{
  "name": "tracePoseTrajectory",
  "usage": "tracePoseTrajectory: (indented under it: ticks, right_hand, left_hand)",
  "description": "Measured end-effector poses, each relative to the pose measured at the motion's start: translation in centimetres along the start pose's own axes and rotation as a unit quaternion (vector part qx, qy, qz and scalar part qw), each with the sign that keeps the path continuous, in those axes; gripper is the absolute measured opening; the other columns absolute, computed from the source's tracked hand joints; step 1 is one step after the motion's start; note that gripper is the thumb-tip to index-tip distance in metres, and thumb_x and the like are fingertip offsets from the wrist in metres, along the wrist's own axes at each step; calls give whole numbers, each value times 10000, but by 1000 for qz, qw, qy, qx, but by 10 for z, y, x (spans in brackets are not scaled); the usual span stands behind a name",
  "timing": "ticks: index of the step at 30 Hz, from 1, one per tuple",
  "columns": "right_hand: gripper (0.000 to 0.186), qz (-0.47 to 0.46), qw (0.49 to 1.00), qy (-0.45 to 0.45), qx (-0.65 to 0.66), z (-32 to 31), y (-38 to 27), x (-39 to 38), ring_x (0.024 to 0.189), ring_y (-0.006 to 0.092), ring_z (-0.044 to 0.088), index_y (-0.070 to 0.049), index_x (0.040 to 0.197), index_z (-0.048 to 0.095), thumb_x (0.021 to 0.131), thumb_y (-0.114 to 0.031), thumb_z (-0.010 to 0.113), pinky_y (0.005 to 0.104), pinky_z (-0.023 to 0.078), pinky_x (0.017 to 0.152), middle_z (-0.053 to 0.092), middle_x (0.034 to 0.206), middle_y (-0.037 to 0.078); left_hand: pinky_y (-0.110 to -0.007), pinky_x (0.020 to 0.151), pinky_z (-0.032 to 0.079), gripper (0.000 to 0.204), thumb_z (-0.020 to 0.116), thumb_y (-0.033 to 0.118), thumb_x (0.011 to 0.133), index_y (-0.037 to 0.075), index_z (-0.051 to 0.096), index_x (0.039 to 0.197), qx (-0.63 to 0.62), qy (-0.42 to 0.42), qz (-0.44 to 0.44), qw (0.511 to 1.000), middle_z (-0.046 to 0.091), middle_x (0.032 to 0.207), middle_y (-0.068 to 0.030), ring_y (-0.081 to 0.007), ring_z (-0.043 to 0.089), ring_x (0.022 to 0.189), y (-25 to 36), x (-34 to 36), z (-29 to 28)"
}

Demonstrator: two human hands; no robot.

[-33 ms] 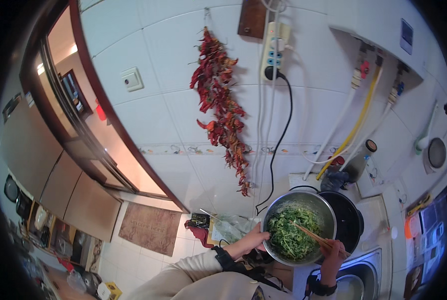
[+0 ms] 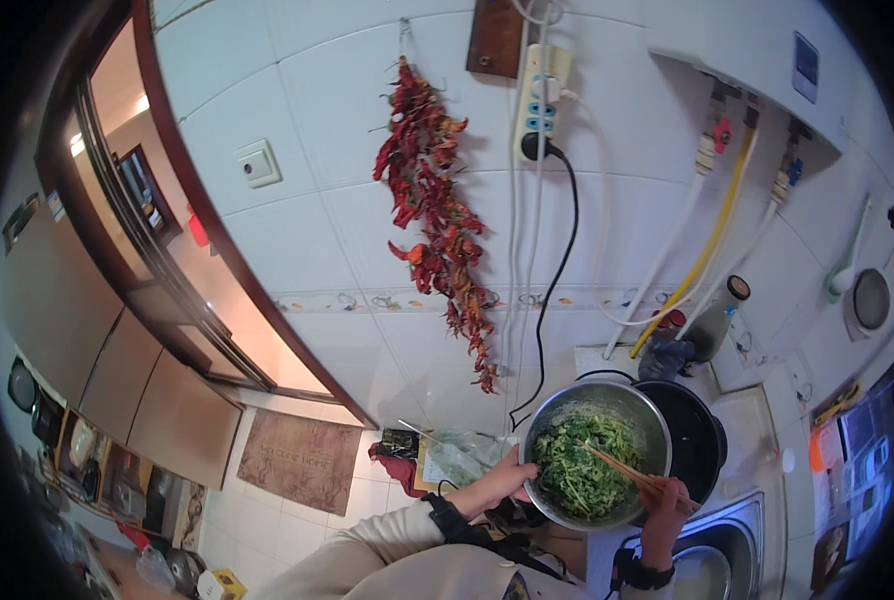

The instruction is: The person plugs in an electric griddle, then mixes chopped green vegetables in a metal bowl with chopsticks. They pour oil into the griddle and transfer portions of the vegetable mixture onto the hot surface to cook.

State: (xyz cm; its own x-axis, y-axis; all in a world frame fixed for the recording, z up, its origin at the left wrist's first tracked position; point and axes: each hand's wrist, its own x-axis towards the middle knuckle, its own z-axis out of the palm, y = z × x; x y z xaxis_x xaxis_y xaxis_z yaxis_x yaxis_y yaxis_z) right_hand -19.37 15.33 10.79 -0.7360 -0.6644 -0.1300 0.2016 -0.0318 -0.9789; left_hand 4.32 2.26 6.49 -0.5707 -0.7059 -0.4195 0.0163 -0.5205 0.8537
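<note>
A steel mixing bowl (image 2: 622, 400) holds chopped leafy greens (image 2: 579, 465) dusted with something pale, perhaps flour. At its left side, my left hand (image 2: 507, 478) grips the rim, with the thumb on the edge and the fingers below. A pair of wooden chopsticks (image 2: 615, 464) is held in my right hand (image 2: 667, 512) at the bowl's lower right. Their tips reach into the middle of the greens. Behind the bowl and partly hidden by it, a black pot (image 2: 699, 440) stands to the right.
The sink (image 2: 752, 535) lies to the right of my right wrist, with a round basin inside. A glass bottle (image 2: 715, 320) and a dark bag (image 2: 664, 358) stand behind the pot. A black cord (image 2: 565, 270) hangs from a power strip. Plastic bags (image 2: 462, 455) lie left of the bowl.
</note>
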Motion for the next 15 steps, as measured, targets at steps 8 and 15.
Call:
tracePoseTrajectory:
  ticks: [8,15]
  right_hand:
    - [213,-53,996,-62,25,-5,2,-1,820,162,629,15,919,604,938,-176,513,271,551,692,625,912,88]
    - [221,-28,991,-111,75,-9,16,6,836,182,647,29,965,596,951,-168,497,268,556,725,636,927,99]
  left_hand:
    - [-312,580,569,376,535,92,800,40,475,1167,0,33,-11,999,627,980,-85,-184,641,776,-7,1,-4]
    - [-297,482,538,263,556,95,784,-11,497,1017,-30,82,-21,996,627,873,-107,-210,635,659,-17,7,-16]
